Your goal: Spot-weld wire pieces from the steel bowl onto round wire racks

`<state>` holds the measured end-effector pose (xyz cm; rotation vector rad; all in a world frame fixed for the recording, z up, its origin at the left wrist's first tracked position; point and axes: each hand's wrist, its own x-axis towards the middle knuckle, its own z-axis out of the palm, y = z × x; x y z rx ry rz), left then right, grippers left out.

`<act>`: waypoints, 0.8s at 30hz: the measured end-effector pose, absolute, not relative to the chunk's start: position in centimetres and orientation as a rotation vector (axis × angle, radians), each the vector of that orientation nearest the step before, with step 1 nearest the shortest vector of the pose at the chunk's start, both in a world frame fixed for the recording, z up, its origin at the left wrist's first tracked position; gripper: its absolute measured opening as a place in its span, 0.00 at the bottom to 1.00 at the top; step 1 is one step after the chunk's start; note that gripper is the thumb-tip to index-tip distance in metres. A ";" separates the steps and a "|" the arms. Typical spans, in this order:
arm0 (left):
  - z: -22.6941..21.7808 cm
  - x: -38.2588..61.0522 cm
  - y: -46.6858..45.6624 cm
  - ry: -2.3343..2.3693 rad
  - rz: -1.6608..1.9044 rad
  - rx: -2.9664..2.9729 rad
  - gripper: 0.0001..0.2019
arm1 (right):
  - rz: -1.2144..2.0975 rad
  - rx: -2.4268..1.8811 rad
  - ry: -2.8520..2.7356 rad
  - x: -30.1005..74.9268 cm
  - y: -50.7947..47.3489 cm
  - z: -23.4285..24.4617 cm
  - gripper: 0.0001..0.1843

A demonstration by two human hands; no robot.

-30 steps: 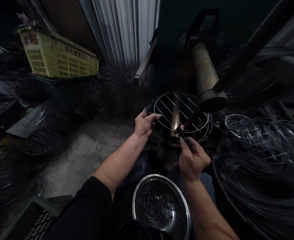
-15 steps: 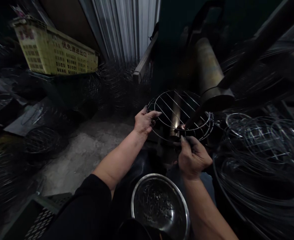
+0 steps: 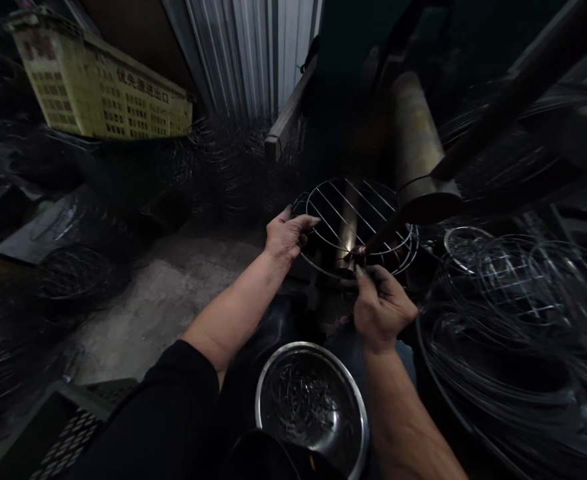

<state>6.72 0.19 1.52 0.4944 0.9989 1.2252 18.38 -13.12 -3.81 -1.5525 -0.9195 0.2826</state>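
**Round wire rack held between your hands**

Your left hand (image 3: 286, 239) is clamped on the rim of the round wire rack (image 3: 348, 207), which tilts with a metal post (image 3: 346, 250) showing through it. Your right hand (image 3: 380, 308) pinches at the rack's near edge; whether it grips wire, you can't tell from here. Below sits a steel bowl (image 3: 309, 345) of wire scraps, with piled wire racks (image 3: 503, 287) rightward and a concrete floor (image 3: 148, 313) leftward.

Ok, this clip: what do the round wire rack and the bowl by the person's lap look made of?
The wire rack looks like thin bare steel wire, going by the silvery shine along its rods and rim. The bowl looks like stainless steel, with a polished, mirror-like inside. The exact metals can't be told from here.
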 end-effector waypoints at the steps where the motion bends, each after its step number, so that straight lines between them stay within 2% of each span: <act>1: 1.5 6.8 0.2 0.998 1.229 0.505 0.26 | 0.322 -1.564 -0.922 18.7 -13.3 -3.5 0.19; 4: 1.5 6.8 0.3 0.999 1.226 0.545 0.18 | 0.349 -1.613 -1.009 19.6 -13.9 -2.7 0.17; 6: 1.5 6.8 0.4 1.003 1.217 0.563 0.17 | 0.297 -1.634 -1.064 19.9 -13.9 -2.3 0.14; 10: 1.7 6.7 0.3 1.015 1.198 0.557 0.26 | 0.236 -1.662 -1.096 20.3 -13.6 -1.6 0.10; 15: 1.8 6.9 0.2 1.016 1.182 0.477 0.38 | 0.601 -1.498 -0.820 19.7 -12.8 -1.2 0.13; 17: 1.7 7.1 0.2 1.019 1.182 0.437 0.41 | 0.622 -1.446 -0.704 19.0 -12.6 -1.1 0.13; 20: 1.5 7.2 0.3 1.016 1.183 0.407 0.40 | 0.540 -1.500 -0.725 18.2 -12.7 -1.1 0.12; 24: 1.4 7.2 0.4 0.986 1.196 0.422 0.39 | 0.244 -1.693 -0.991 19.0 -13.4 -1.4 0.11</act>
